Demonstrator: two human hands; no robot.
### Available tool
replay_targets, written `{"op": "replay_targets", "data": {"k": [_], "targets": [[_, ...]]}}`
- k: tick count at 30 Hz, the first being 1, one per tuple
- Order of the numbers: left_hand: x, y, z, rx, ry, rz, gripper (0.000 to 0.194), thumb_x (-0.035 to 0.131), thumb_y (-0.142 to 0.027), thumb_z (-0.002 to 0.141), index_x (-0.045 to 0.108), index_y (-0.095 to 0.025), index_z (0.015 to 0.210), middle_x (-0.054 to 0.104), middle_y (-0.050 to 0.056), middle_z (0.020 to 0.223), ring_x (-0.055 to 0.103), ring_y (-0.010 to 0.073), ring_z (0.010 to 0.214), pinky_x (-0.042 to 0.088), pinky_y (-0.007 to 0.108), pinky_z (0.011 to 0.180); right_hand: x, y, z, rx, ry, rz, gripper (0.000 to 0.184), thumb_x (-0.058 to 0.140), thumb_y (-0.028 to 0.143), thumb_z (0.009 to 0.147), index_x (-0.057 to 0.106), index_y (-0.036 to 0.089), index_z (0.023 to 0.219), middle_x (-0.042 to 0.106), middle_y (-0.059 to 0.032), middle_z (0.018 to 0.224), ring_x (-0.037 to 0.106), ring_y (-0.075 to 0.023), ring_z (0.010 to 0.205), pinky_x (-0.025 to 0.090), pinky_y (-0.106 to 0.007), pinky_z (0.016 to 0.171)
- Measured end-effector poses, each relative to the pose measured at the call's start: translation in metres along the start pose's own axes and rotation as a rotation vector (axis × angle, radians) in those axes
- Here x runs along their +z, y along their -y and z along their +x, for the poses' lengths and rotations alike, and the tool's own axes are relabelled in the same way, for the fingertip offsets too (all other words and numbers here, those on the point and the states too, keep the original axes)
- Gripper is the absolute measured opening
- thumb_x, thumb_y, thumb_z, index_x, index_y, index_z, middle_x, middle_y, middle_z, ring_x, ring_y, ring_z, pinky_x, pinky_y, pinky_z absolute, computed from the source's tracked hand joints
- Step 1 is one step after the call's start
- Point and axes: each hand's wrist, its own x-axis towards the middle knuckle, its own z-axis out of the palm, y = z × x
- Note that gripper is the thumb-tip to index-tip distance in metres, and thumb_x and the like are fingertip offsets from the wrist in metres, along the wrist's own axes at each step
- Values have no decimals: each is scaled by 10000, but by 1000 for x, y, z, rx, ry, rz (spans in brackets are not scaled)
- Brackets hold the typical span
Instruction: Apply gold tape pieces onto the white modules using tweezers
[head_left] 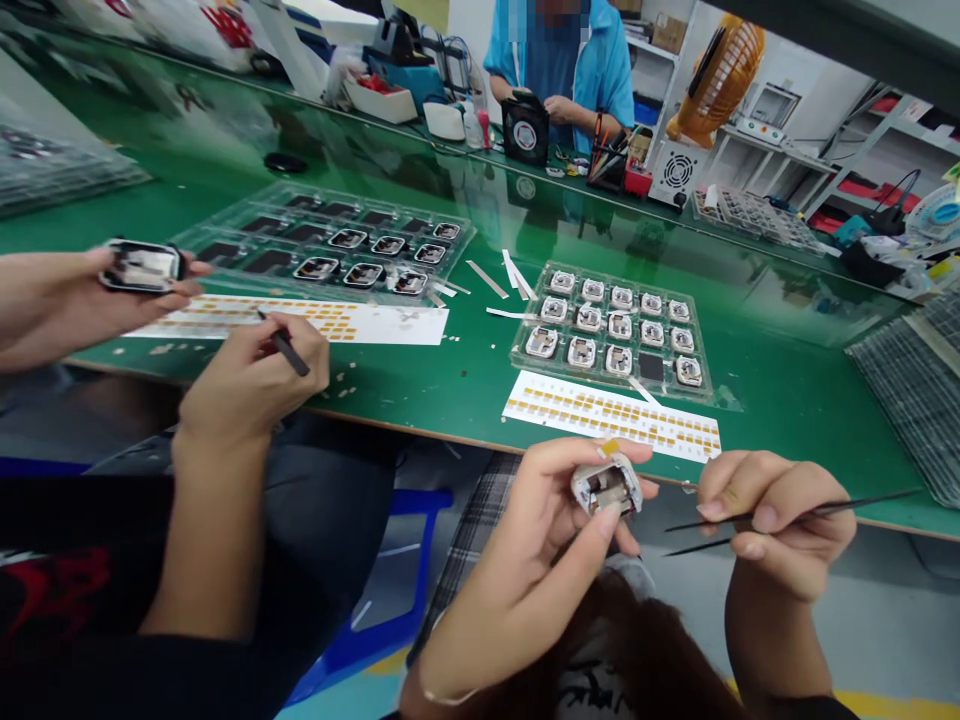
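the left hand (pixel 517 575) curls around a small white plastic housing (pixel 606 484), its insides half hidden and hard to make out, while the right hand (pixel 780 530) pinches fine black tweezers (pixel 840 508), tips just beside it. a clear tray (pixel 517 350) of similar housings sits beyond on the green surface (pixel 795 420), and a co-worker's hand (pixel 255 385) grips a dark stylus.

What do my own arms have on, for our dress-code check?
Your left hand and right hand are bare, without gloves. A thin pale bracelet circles the left wrist, and a dark sleeve cuff shows on the right forearm at the frame's lower edge.
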Motion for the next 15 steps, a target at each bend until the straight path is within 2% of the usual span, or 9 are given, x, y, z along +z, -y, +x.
{"op": "replay_targets", "data": {"k": [4,7,10,15], "targets": [[2,4,4,7,-75,14,346,427,-69,881,361,-296,1133,538,67,1147,615,146,938,516,142,574,-3,2,0,35,-50,96,145,627,86,709,566,166,814,628,-34,691,572,-138,527,449,-248,405],[0,4,5,-7,-96,81,345,469,-78,870,375,-296,1121,560,34,1094,622,109,878,523,169,671,-4,1,0,65,-122,119,150,611,87,735,569,163,857,635,-37,729,573,-135,535,463,-264,437],[-3,2,6,-38,-76,170,331,502,-112,865,392,-286,1124,551,28,1078,612,100,870,508,222,797,-3,-2,2,102,-264,89,133,618,122,765,577,180,878,636,-26,738,604,-143,605,500,-260,477],[-4,4,7,-110,-18,206,339,525,-129,853,397,-283,1127,523,28,1070,593,98,847,499,227,762,3,-7,6,213,-428,116,141,637,128,777,589,201,887,670,-13,793,648,-124,681,550,-206,523]]}}
